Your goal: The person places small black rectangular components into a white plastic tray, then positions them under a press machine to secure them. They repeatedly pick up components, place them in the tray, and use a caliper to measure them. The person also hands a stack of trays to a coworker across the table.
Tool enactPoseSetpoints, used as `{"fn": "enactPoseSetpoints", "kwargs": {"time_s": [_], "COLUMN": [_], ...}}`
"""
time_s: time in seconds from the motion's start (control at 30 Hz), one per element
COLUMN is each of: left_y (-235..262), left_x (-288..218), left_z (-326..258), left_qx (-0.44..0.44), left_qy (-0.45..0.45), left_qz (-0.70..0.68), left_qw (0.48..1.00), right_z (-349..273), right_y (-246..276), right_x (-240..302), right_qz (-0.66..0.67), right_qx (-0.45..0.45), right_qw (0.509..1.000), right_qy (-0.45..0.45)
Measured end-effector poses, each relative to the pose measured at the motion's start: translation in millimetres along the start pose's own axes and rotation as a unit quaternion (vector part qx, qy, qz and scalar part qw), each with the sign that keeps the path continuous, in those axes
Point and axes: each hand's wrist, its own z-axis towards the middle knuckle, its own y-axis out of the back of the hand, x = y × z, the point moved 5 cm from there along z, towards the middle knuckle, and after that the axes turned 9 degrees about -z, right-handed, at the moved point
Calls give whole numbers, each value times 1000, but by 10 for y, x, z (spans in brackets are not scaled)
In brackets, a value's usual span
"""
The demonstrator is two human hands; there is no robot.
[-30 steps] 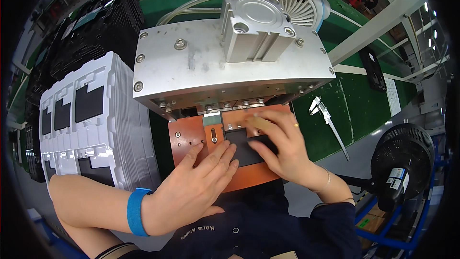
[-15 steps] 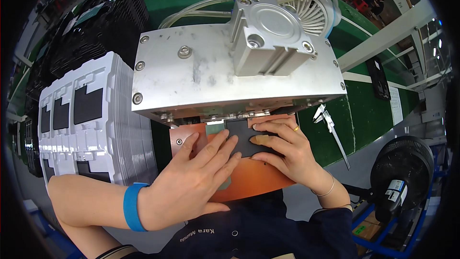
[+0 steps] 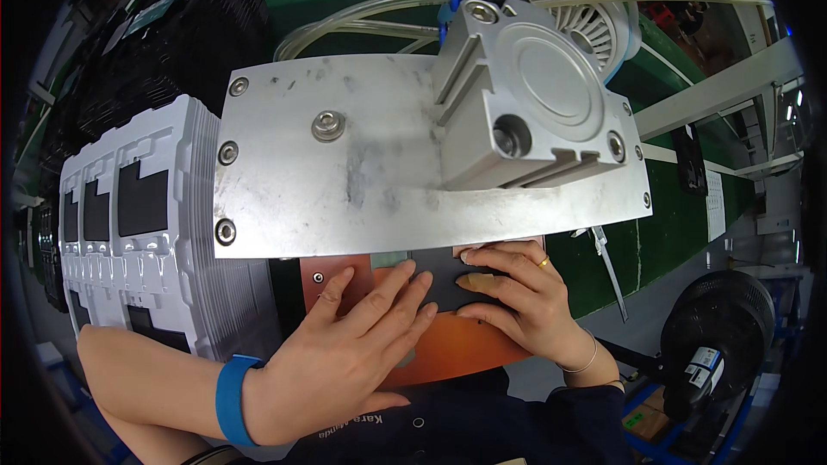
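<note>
A flat dark grey piece [image 3: 436, 279] lies on the orange plate [image 3: 457, 350], under the front edge of a silver metal press [image 3: 388, 181]. My left hand [image 3: 357, 336] is open, fingers spread flat, with its fingertips at the grey piece's left side and over the reddish block [image 3: 336, 271]. On the opposite side, my right hand [image 3: 524, 297] rests with fingers stretched and apart, their tips touching the piece's right edge. The far end of the piece is hidden beneath the press top.
An air cylinder [image 3: 551, 90] with hoses stands on the press. White trays [image 3: 172, 207] holding dark pieces are stacked at left, black trays [image 3: 181, 43] behind. A caliper [image 3: 610, 271] lies on the green table at right, near a black fan [image 3: 724, 327]. A white fan [image 3: 594, 21] stands behind.
The view has shifted toward the press, whose top now looks larger and covers more of the grey piece and the caliper. Both hands keep nearly the same place on the work.
</note>
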Motion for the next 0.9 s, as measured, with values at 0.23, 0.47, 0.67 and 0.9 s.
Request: {"fn": "enactPoseSetpoints", "kwargs": {"time_s": [0.23,0.47,0.67,0.9], "left_y": [-6,4,0,-47], "left_x": [-5,23,24,24], "left_z": [-9,36,39,29], "left_qx": [16,6,8,20], "left_qy": [18,15,4,1], "left_qz": [0,-41,-19,-19], "left_qw": [1000,999,1000,1000], "right_z": [42,29,-9,-16], "right_y": [17,23,-6,-13], "right_x": [-3,-21,-53,-65], "right_qz": [13,10,31,27], "right_qx": [13,20,14,7], "right_qw": [1000,1000,999,1000], "right_qy": [-5,-9,-12,-10]}}
